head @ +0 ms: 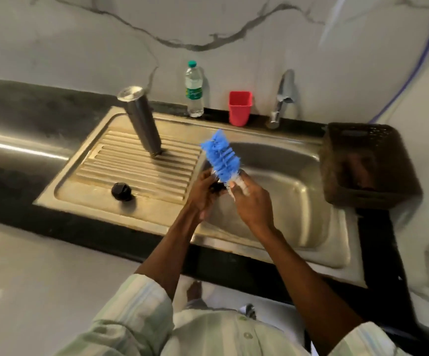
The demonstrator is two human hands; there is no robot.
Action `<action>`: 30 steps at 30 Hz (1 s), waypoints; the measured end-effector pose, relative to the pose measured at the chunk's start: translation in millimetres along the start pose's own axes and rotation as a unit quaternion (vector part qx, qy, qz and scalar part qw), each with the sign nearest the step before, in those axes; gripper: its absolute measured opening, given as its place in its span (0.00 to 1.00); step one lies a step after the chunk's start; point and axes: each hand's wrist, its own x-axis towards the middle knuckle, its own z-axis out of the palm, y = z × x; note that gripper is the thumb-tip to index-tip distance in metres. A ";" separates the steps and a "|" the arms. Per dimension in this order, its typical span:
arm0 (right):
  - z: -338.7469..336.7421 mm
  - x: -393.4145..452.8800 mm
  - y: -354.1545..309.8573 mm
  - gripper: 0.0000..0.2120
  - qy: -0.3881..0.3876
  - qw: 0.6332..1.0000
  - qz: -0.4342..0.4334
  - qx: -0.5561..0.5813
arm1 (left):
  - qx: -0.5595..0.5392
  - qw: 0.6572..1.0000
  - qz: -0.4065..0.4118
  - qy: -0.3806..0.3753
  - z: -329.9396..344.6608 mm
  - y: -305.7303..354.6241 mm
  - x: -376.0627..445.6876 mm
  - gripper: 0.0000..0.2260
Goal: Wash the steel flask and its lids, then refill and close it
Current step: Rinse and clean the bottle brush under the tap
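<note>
The steel flask (141, 119) stands upside down on the ribbed drainboard (131, 168) of the steel sink. A black lid (121, 191) lies on the drainboard's near part. My right hand (252, 201) grips the white handle of a blue bottle brush (221, 156), bristles pointing up and away. My left hand (203, 192) holds a small dark lid (217, 187) against the base of the bristles, above the left edge of the sink basin (293, 201). Most of that lid is hidden by my fingers.
A plastic water bottle (194, 89) with a green cap, a red cup (240, 108) and the tap (283, 97) stand along the back wall. A dark plastic basket (367, 163) sits at the sink's right edge. Black counter surrounds the sink.
</note>
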 end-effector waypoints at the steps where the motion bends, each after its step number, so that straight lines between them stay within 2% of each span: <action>1: -9.8 2.9 6.4 0.19 0.021 0.999 0.026 0.008 | 0.003 1.000 -0.019 0.010 9.5 -3.5 3.2 0.08; 3: -26.7 8.0 16.8 0.18 0.045 0.996 0.070 0.005 | -0.002 0.998 -0.056 0.035 23.3 -11.6 11.5 0.09; 5: -33.4 3.7 20.6 0.18 0.033 0.997 0.058 -0.050 | -0.006 0.995 -0.094 0.031 33.7 -17.5 19.3 0.15; 7: -32.8 -1.8 23.3 0.19 0.025 0.994 0.043 -0.100 | 0.003 0.994 -0.109 0.003 46.6 -18.5 24.2 0.17; 11: -34.5 10.5 30.9 0.18 0.065 0.990 0.107 -0.070 | 0.126 0.990 -0.068 -0.010 60.1 -15.8 30.4 0.22; 13: -27.9 7.5 23.8 0.19 0.064 0.990 0.082 -0.095 | 0.182 0.983 -0.031 0.002 56.3 -14.2 37.2 0.22; 15: -17.6 1.9 16.2 0.20 0.057 0.990 0.050 -0.115 | 0.210 0.978 -0.002 0.007 51.1 -12.8 43.4 0.16; 19: -18.1 22.4 28.6 0.14 0.080 0.984 0.152 -0.054 | 0.224 0.974 -0.009 0.040 54.6 -5.5 50.7 0.30; 21: -15.0 17.0 22.6 0.15 0.085 0.986 0.138 -0.044 | 0.257 0.966 0.011 0.036 49.7 -1.8 57.2 0.28; 24: -3.6 5.5 8.1 0.19 0.076 0.993 0.084 -0.042 | 0.252 0.967 0.029 0.010 41.6 2.3 64.3 0.17; 27: -10.3 28.0 15.2 0.14 0.070 0.986 0.151 -0.013 | 0.250 0.966 0.057 0.027 43.5 2.1 61.1 0.19; 30: -10.9 26.4 10.1 0.14 0.062 0.989 0.129 -0.024 | 0.241 0.967 0.081 0.028 43.6 10.2 58.3 0.20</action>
